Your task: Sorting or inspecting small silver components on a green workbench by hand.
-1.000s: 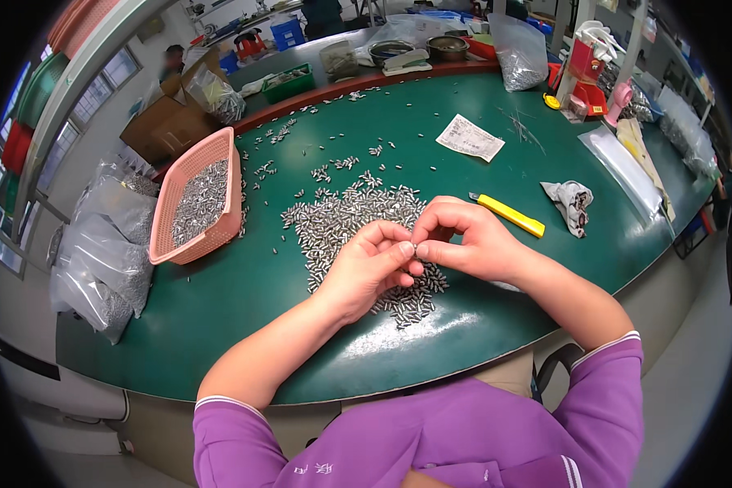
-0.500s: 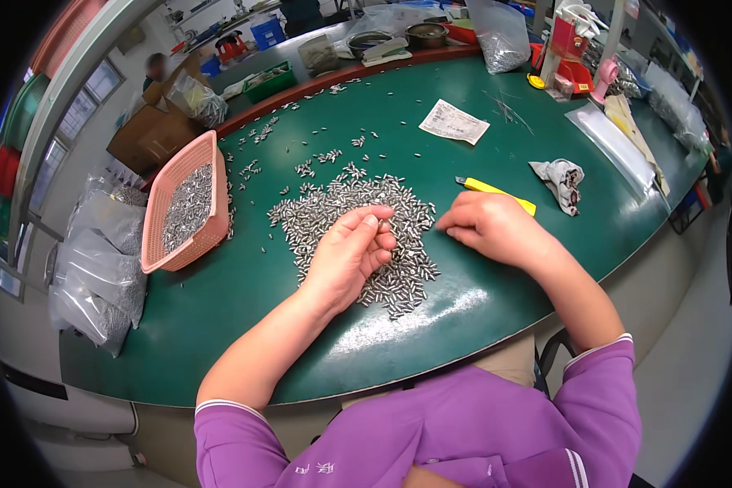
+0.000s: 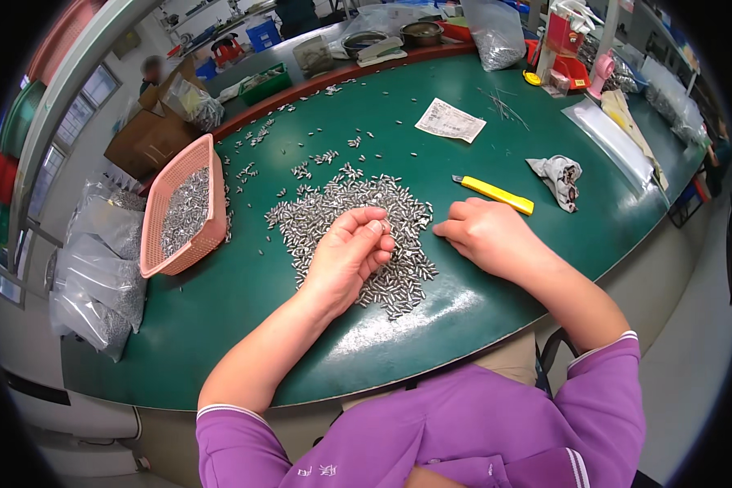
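Observation:
A broad pile of small silvery metal pieces (image 3: 398, 276) lies on the green tabletop, each one short and pointed like a bullet. My left hand (image 3: 351, 254) is over the middle of this pile, thumb against curled fingers; whatever sits in the pinch is too small to make out. Just off the pile's right edge, my right hand (image 3: 484, 234) hovers or rests with its fingers bent together, their tips pointing at the pieces. Its grip is turned away from view, so I cannot tell what it holds. Behind that hand lies a yellow utility knife (image 3: 496, 195).
A pink plastic basket (image 3: 213, 232) of similar pieces stands left of the pile, beside filled clear bags (image 3: 98, 297). Further off are a paper slip (image 3: 450, 121), thin wires (image 3: 506, 110), a crumpled cloth (image 3: 558, 180) and flat plastic bags (image 3: 610, 138). Stray pieces dot the far tabletop.
My right hand has shifted slightly down and left, nearer the pile's edge. The left hand keeps its pinch over the pile; the whole view has moved a little.

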Tool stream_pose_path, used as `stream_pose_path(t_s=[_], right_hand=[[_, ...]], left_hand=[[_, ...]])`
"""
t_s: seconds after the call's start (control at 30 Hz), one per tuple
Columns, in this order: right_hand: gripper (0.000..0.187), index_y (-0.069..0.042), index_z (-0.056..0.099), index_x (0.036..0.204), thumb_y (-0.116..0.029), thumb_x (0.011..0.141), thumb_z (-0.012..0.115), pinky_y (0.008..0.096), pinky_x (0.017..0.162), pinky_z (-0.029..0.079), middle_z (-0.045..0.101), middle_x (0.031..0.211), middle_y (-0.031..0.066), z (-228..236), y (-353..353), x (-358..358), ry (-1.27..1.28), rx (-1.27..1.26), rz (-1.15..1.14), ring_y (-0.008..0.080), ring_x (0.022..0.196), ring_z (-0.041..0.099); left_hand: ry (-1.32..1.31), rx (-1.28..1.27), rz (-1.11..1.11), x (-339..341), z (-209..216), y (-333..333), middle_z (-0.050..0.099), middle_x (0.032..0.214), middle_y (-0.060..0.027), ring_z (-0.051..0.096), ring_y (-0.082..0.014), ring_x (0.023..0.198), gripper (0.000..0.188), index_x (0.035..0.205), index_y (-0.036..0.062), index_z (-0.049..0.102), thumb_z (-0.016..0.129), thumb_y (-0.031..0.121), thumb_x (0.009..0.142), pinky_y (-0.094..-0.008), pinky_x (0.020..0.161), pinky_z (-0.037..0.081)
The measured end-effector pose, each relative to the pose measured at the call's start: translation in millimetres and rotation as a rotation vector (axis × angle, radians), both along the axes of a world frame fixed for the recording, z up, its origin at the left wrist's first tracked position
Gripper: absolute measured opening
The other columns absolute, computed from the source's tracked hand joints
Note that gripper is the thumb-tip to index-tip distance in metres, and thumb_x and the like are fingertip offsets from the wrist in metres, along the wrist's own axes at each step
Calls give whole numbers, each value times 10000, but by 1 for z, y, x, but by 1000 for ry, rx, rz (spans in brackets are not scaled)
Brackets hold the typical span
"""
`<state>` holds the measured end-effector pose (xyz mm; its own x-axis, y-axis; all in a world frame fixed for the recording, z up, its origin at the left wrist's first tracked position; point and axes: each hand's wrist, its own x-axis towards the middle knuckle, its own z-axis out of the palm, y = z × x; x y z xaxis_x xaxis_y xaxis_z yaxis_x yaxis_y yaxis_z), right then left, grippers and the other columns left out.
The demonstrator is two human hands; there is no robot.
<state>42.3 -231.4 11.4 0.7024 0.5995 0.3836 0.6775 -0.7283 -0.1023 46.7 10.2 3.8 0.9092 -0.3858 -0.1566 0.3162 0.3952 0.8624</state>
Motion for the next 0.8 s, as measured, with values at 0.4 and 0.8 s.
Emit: stream_pose_path(t_s=[0.4,0.8], right_hand=[[149,-60,673,895,-103,756,644,395,750,512,650,881,122,55,12,49,85,83,-243,296,835,639],[212,-62,678,937,-62,725,677,382,741,508,630,864,122,7,16,56,314,121,-103,297,814,625]], left_hand=[[-39,1,22,7,-2,8,609,997,-58,627,-122,853,128,1080,48,547,512,122,980,-243,753,552],[-11,73,84,15,-2,10,607,1033,-71,626,-138,921,241,1192,20,541,540,78,958,-270,833,545]])
